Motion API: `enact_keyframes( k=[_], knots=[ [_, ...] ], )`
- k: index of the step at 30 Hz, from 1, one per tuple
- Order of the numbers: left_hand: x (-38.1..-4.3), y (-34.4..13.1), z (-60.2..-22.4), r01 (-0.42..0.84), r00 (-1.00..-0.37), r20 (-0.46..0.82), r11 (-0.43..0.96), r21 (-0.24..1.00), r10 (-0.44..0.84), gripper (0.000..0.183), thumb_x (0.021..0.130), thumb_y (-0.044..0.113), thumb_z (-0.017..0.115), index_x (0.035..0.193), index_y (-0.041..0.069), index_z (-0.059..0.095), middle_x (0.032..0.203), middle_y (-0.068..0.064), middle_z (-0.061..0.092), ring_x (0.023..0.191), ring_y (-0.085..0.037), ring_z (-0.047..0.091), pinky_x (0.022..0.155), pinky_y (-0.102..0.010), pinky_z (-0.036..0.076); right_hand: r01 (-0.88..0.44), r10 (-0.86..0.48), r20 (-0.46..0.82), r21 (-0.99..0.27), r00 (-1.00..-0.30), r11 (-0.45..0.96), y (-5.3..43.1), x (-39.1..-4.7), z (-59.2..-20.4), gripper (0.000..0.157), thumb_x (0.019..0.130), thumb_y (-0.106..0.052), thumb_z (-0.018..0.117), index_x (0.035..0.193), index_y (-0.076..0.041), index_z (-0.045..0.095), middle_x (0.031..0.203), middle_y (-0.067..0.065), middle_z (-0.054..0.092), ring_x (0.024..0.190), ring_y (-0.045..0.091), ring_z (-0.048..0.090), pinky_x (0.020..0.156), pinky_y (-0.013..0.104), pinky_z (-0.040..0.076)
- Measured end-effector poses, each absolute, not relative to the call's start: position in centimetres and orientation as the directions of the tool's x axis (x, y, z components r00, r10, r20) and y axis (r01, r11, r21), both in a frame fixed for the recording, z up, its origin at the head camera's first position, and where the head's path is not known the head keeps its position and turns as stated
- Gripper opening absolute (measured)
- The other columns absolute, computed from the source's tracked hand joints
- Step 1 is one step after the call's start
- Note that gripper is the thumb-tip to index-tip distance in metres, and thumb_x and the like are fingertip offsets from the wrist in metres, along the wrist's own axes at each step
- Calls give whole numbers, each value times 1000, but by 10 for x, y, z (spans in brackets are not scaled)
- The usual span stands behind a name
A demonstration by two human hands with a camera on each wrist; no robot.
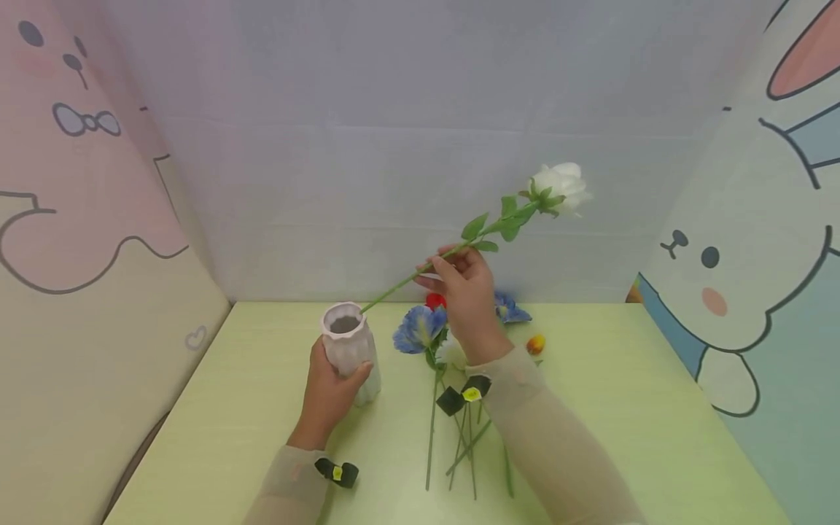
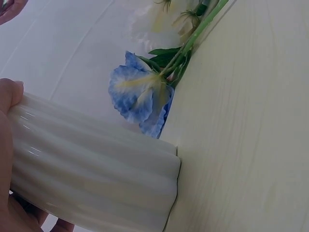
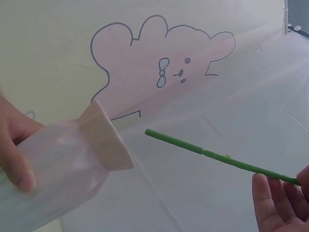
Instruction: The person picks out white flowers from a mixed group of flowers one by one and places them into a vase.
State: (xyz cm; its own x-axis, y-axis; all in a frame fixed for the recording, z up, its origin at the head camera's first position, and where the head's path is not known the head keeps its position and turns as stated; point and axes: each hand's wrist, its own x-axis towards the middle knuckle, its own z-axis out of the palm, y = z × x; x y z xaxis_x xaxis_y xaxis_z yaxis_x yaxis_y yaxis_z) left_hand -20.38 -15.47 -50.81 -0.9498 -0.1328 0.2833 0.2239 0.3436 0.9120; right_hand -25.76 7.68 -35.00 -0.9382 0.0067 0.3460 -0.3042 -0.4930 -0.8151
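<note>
My left hand (image 1: 333, 394) grips a white fluted vase (image 1: 357, 364) around its side; the vase stands on the table, as the left wrist view shows its base against the surface. My right hand (image 1: 464, 299) pinches the green stem of a white rose (image 1: 561, 188), tilted with its bloom up to the right. In the right wrist view the stem's cut end (image 3: 147, 132) is a short way off the vase's rim (image 3: 116, 140), apart from it. Below the right hand lie a blue flower (image 1: 417, 330) and a white flower (image 1: 451, 352), partly hidden by the right arm.
On the table (image 1: 590, 437), several stems (image 1: 431, 437) lie toward the front. Behind the right wrist show a red flower (image 1: 435, 300), another blue flower (image 1: 510, 309) and an orange-yellow bud (image 1: 536, 344). Cloth walls with cartoon animals (image 1: 715, 277) enclose the table.
</note>
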Motion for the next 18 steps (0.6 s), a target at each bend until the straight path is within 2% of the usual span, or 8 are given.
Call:
enact_keyframes(
  k=[4,10,13,18],
  knots=[
    [-204,-155,-508,216,-952,276,347,913,-134,87,86,16,84,151,5,29,138,-18,44,119,-37,53,98,-57,44,-289,3,332,-818,-943,-497,74,-259,-353,22,103,0,60,118,11,48,101,14,61,93,25,68,86,45,59],
    [-203,-155,-507,198,-956,259,349,916,-137,87,86,17,84,152,7,29,138,-17,44,119,-36,53,99,-57,44,-265,-20,311,-842,-950,-470,69,-258,-359,22,103,-2,61,118,8,49,104,17,60,94,27,68,89,45,58],
    [-203,-155,-508,198,-955,261,355,914,-138,87,86,17,84,152,7,29,138,-17,44,119,-36,53,99,-57,44,-269,-34,318,-849,-947,-456,66,-258,-362,28,103,-2,61,122,12,47,103,16,61,95,27,68,90,46,57],
    [-204,-155,-508,210,-953,273,360,909,-133,87,86,17,84,152,6,29,138,-17,44,120,-36,53,99,-58,44,-300,-48,347,-864,-937,-403,59,-257,-364,14,103,0,60,115,2,55,101,11,62,98,31,68,90,46,57]
  ],
)
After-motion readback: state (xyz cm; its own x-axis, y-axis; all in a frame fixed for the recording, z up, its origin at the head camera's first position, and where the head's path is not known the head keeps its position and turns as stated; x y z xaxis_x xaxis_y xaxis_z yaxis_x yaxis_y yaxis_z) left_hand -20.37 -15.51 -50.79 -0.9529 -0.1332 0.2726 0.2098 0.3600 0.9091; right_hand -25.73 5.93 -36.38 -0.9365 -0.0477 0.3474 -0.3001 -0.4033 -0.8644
